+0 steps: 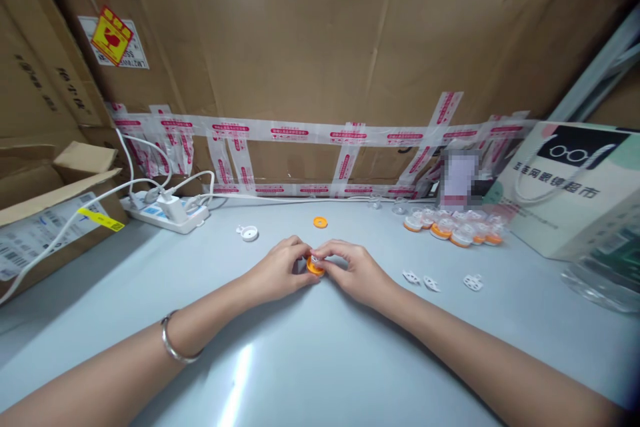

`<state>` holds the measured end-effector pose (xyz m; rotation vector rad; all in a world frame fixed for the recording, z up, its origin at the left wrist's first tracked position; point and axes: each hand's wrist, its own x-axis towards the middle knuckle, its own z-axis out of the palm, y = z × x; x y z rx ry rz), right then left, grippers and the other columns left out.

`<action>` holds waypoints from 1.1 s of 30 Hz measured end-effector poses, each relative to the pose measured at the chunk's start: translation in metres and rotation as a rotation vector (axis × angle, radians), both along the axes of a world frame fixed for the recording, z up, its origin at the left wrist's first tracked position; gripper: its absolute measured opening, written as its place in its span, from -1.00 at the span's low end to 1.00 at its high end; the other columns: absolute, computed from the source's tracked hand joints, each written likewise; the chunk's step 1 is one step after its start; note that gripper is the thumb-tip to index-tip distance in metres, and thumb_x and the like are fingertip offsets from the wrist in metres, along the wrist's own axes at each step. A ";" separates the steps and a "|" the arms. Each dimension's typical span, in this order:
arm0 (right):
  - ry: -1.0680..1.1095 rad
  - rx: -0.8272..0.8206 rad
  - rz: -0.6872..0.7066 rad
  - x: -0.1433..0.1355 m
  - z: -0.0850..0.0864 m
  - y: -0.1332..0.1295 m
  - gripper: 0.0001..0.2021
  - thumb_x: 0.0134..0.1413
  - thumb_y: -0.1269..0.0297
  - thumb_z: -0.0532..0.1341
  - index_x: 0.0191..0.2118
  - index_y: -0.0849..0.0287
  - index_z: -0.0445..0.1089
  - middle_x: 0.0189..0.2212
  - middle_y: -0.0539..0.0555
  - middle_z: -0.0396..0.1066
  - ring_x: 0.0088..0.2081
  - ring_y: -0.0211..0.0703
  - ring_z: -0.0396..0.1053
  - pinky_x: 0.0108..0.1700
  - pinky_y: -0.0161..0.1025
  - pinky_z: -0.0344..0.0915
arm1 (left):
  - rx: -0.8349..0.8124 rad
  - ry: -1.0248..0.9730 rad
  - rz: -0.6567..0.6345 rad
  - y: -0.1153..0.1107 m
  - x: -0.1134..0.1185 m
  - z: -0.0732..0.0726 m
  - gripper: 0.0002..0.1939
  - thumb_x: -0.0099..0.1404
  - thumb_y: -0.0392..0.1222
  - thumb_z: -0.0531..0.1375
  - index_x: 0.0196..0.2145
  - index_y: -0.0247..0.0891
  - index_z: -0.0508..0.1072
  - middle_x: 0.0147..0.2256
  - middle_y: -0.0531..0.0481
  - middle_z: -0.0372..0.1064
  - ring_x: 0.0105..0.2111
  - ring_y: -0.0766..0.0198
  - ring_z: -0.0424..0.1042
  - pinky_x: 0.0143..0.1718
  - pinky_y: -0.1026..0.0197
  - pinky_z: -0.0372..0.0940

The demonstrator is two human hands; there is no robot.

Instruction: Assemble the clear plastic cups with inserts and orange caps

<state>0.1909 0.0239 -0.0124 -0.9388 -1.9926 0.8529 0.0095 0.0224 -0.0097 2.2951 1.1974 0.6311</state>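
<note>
In the middle of the table my left hand (281,270) grips the side of a small orange round case part (315,267) between thumb and fingers. My right hand (353,270) pinches a little white piece (315,258) over the orange part; my fingertips partly hide both. Just beyond my hands lies a flat orange ring (320,222). A white round part with a small tab (249,233) rests to the left. Flat white pieces with holes, one a white cutout plate (473,282), lie to the right of my right hand.
Several orange-and-white round cases (463,237) are grouped at the back right, near a paper bag (550,200) and a clear plastic container (603,280). A power strip (187,220) with cables and an open carton (65,213) stand left. A large taped cardboard box (280,47) walls the back.
</note>
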 end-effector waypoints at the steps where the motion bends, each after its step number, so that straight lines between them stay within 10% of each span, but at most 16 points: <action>1: -0.004 -0.006 -0.001 0.000 0.001 0.000 -0.90 0.00 0.35 0.18 -0.37 0.10 0.45 -0.31 0.06 0.48 -0.20 -0.11 0.39 -0.08 -0.16 0.24 | -0.005 0.000 0.001 0.000 0.000 0.001 -0.78 0.14 -0.09 0.19 -0.27 -0.24 0.42 -0.31 -0.04 0.25 -0.26 0.19 0.28 -0.24 0.19 0.22; 20: 0.003 0.020 -0.062 0.018 0.025 0.005 -0.75 -0.04 0.21 0.25 -0.17 0.04 0.48 -0.16 0.06 0.48 -0.13 -0.08 0.40 -0.03 -0.10 0.27 | 0.027 -0.016 0.049 -0.001 0.005 0.000 -0.69 0.11 0.03 0.21 -0.25 -0.22 0.47 -0.32 -0.03 0.29 -0.32 0.20 0.30 -0.29 0.21 0.21; 25: -0.425 0.323 -0.527 0.065 0.054 0.052 -0.68 0.19 0.21 -0.01 -0.06 0.14 0.38 -0.09 0.09 0.43 -0.09 -0.16 0.38 -0.06 -0.21 0.28 | 0.016 -0.031 0.035 -0.001 0.004 0.002 -0.66 0.10 0.05 0.21 -0.24 -0.22 0.46 -0.29 -0.04 0.31 -0.28 0.19 0.30 -0.23 0.18 0.21; 33: -0.876 0.277 -0.600 0.105 0.046 0.128 -0.73 0.05 0.31 0.20 -0.12 0.31 0.37 -0.10 0.24 0.37 -0.03 0.00 0.30 0.03 -0.01 0.17 | 0.041 -0.034 0.019 -0.002 0.003 0.000 -0.67 0.12 0.03 0.20 -0.24 -0.24 0.45 -0.29 -0.05 0.30 -0.27 0.18 0.30 -0.22 0.18 0.21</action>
